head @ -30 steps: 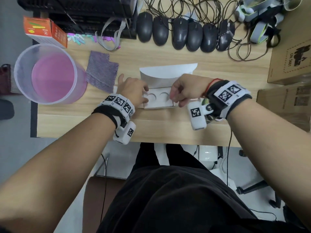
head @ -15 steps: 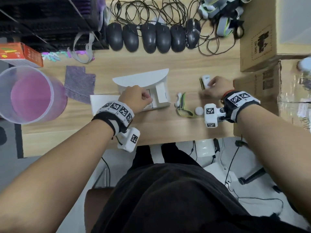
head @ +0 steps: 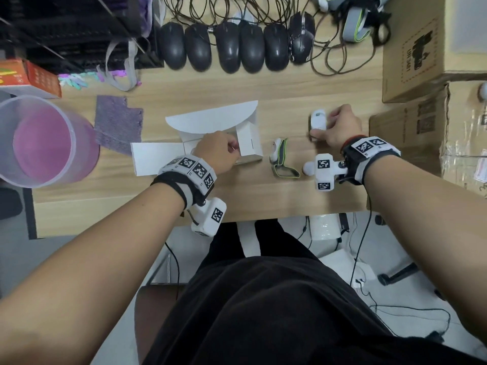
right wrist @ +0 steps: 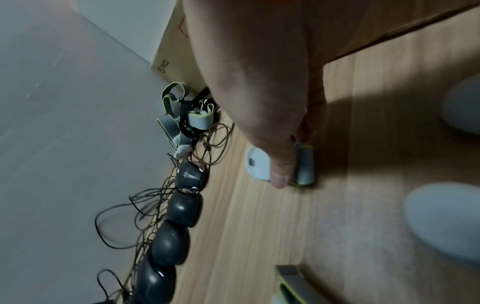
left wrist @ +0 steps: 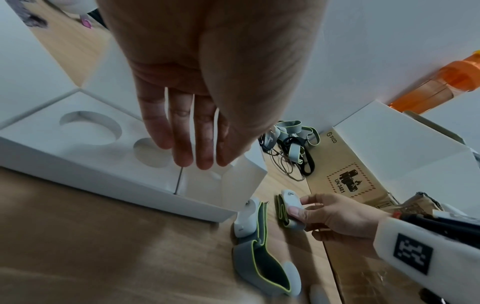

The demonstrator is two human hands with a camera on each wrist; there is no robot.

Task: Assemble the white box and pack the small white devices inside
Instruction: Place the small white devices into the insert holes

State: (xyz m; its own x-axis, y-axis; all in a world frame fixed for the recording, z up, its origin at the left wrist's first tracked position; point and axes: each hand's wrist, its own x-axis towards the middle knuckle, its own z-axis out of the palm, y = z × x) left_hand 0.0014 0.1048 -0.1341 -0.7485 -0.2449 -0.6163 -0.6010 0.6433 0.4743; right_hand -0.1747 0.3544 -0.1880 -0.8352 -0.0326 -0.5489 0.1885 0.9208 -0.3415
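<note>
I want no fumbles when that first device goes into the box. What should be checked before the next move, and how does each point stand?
1. Right hand grips the white device: ok.
2. Left hand steadies the white box, fingers straight on the insert: ok.
3. Round cutouts free of objects: ok.
4. Lid flap stands open: ok.
5. Strap on the device tucked clear: cannot tell.
6. Second device within reach beside the box: ok.

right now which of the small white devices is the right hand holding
The far-right white device by the cardboard boxes, pinched by the right hand. The other strapped device lies untouched beside the white box.
</note>
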